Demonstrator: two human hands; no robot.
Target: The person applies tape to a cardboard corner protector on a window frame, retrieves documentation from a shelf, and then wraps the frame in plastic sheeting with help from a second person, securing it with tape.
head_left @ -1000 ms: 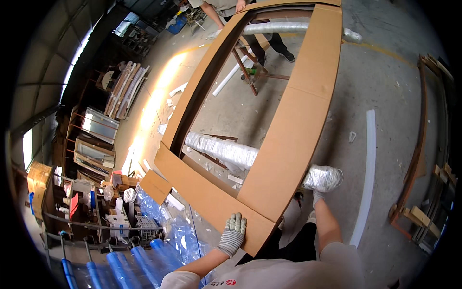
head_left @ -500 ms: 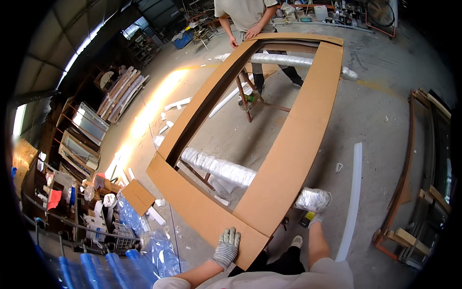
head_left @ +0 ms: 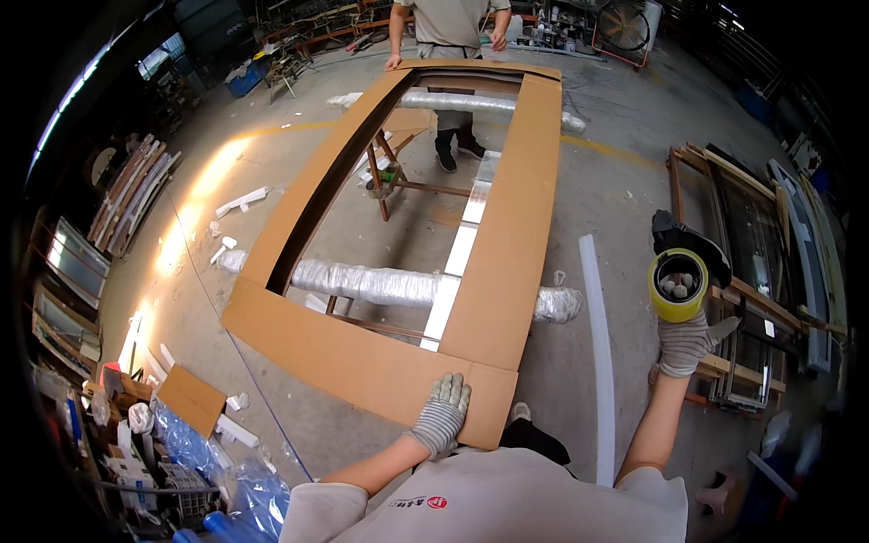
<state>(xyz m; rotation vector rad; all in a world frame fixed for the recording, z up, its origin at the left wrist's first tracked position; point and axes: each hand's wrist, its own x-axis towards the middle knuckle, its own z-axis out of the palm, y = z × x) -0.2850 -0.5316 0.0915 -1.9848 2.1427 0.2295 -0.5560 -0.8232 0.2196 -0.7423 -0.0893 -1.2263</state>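
A large rectangular frame covered with brown cardboard (head_left: 510,244) lies flat before me, its middle open. My left hand (head_left: 444,414), in a grey striped glove, rests with its fingers stretched on the cardboard at the near right corner. Out to the right, clear of the frame, my gloved right hand (head_left: 685,339) holds up a roll of yellow tape (head_left: 665,308). Its fingertips show inside the roll's core and the thumb sticks out. A black part (head_left: 674,231) is beside the roll; whether it is attached I cannot tell.
Two supports wrapped in silvery film (head_left: 380,282) carry the frame. Across it stands another person (head_left: 446,23), one hand on the far left corner. A white foam strip (head_left: 597,353) lies on the floor. Window frames (head_left: 724,199) stand at right; scraps and blue film (head_left: 262,489) lie at left.
My right hand has risen from low beside the near support out to the right, bringing the tape into plain view. The view has swung right. The other person's right-side hand has left the frame.
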